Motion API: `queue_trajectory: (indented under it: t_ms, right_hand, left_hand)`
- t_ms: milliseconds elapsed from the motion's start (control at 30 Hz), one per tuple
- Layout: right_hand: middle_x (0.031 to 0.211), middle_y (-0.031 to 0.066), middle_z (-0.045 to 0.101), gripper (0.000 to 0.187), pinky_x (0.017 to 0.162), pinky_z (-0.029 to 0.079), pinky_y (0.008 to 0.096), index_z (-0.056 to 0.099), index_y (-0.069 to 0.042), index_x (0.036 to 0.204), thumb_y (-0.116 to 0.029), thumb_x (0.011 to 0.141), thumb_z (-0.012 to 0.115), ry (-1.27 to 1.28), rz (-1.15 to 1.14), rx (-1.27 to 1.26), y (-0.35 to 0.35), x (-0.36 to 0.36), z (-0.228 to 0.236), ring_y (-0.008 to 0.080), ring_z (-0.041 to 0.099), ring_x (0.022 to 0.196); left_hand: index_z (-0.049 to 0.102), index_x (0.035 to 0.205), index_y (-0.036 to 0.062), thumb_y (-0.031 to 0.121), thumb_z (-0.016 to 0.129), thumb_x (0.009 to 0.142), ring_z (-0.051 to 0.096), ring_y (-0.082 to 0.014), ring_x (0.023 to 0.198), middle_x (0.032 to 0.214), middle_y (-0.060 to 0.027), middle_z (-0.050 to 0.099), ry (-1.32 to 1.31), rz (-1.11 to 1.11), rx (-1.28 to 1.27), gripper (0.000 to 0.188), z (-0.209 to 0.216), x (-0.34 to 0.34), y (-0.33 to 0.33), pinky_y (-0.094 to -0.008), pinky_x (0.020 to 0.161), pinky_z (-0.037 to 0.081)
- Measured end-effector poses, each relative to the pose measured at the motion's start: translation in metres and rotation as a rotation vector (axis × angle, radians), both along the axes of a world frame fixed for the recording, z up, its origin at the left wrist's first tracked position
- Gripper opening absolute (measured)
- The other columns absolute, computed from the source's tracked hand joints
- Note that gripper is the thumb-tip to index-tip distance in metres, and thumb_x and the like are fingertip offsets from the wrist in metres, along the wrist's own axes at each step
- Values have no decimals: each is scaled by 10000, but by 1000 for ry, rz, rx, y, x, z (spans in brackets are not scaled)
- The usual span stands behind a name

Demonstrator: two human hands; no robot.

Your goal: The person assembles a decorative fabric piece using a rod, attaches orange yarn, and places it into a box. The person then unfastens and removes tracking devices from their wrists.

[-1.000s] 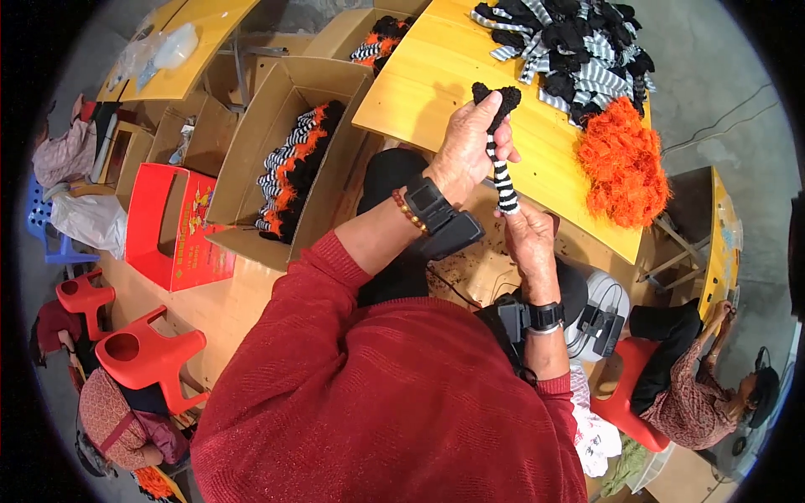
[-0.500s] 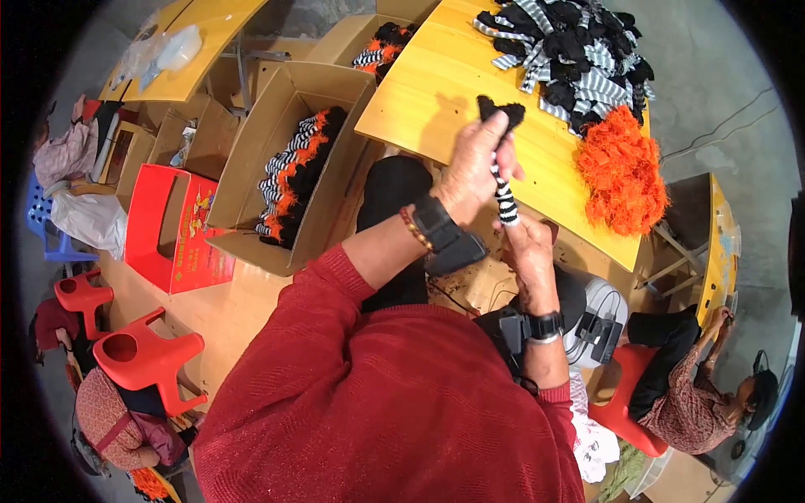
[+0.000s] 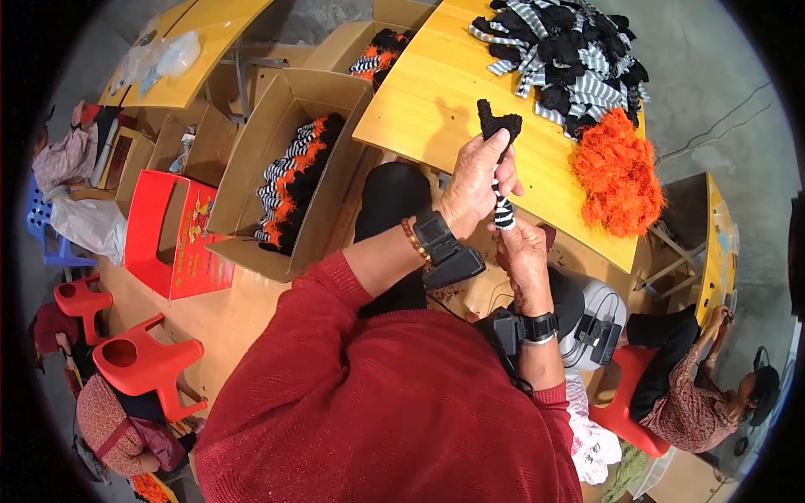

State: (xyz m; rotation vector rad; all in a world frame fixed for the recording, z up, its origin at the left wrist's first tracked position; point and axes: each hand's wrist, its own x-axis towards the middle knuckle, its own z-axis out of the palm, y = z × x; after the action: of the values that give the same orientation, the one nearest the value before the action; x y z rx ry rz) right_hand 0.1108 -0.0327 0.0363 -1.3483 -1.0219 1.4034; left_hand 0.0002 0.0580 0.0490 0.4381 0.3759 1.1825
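A small knitted piece [image 3: 503, 210] with a forked black end and a black-and-white striped stem is between my hands, over the near edge of the yellow table. My left hand [image 3: 476, 180] is closed round its upper part, with the thumb pressed on the black knit. Just below, the fingers of my right hand [image 3: 525, 251] pinch the bottom of the striped stem. The black fork sticks up beyond my left thumb. My left fingers partly hide the middle of the piece.
On the yellow table [image 3: 402, 109] lie a heap of black and grey-striped pieces [image 3: 570, 63] and an orange fringed bundle [image 3: 618, 176]. A cardboard box [image 3: 239, 176] at left holds rows of similar pieces. Red stools [image 3: 151, 360] stand left; a seated person [image 3: 696, 402] works at right.
The black fork has turned more upright and shows more fully above my left thumb. Both hands have shifted slightly and keep their grip on the piece.
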Motion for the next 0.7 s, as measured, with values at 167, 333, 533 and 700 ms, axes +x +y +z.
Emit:
queue_trajectory:
  t_ms: [167, 333, 533, 700]
  right_hand:
    - [502, -88, 361, 248, 381, 192, 188, 615, -28, 809, -248, 881, 525, 40, 53, -31, -7, 13, 4, 18, 278, 414]
    - [479, -92, 325, 276, 368, 172, 197, 599, -2, 825, -255, 888, 509, 42, 57, -39, -10, 16, 3, 18, 249, 392]
    - [541, -89, 403, 218, 415, 215, 179, 627, -52, 777, -227, 874, 541, 5, 0, -63, -9, 6, 5, 15, 302, 462]
    - [485, -86, 357, 260, 370, 192, 194, 603, -15, 814, -235, 897, 492, -56, -7, 24, -3, 5, 10, 19, 268, 398]
  left_hand:
    - [513, 965, 28, 315, 506, 873, 565, -190, 607, 672, -72, 555, 25, 38, 29, 301, -7, -14, 16, -386, 636, 506]
    - [498, 912, 56, 294, 470, 893, 540, -188, 593, 675, -78, 546, -29, 1, 73, 241, -1, -17, 26, -379, 613, 506]
    - [450, 812, 50, 274, 459, 895, 429, -143, 383, 530, -34, 459, 36, 118, -59, 239, 7, 5, 16, -330, 459, 477]
    - [430, 807, 65, 277, 460, 894, 410, -151, 364, 514, -37, 452, -25, 76, -47, 231, 15, 2, 21, -343, 462, 464]
